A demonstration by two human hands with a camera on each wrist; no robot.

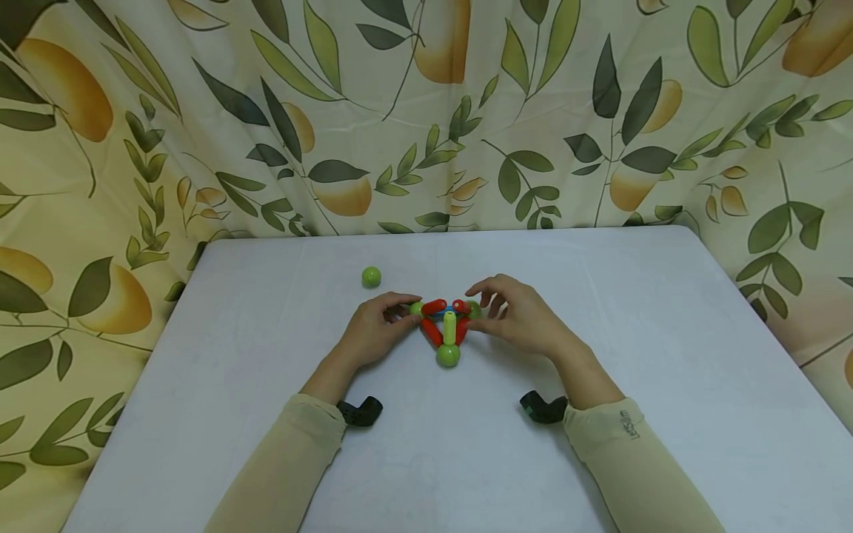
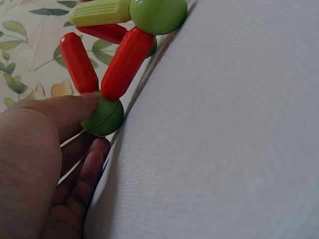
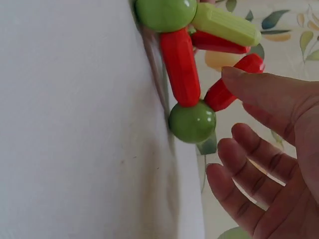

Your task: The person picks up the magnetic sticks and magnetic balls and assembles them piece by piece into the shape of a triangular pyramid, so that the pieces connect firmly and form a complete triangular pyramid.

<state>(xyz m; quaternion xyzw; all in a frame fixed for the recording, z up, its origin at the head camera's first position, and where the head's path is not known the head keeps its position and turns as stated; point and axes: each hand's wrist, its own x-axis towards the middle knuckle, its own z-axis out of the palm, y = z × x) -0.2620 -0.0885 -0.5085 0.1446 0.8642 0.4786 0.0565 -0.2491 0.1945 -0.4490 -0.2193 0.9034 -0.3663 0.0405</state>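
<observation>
A frame of magnetic rods and balls stands on the table, with a green ball (image 1: pixel 449 356) at its near corner. Red rods (image 1: pixel 432 333) run from that ball to the left and right corners, and a blue rod spans the far side. Tilted up from the corners are a light-green rod (image 1: pixel 449 329) and short red rods (image 2: pixel 79 62). The left hand (image 1: pixel 378 329) pinches the left corner's green ball (image 2: pixel 103 117) between thumb and fingers. Beside the right corner's green ball (image 3: pixel 193 122), the right hand (image 1: pixel 523 314) has loosely bent, spread fingers; its thumb overlaps a raised red rod (image 3: pixel 234 82).
A loose green ball (image 1: pixel 371 277) lies on the white table (image 1: pixel 266 333) beyond the left hand. Behind the far edge hangs a curtain (image 1: pixel 426 148) printed with leaves and fruit. Black wrist devices (image 1: pixel 543 408) jut inward from both sleeves.
</observation>
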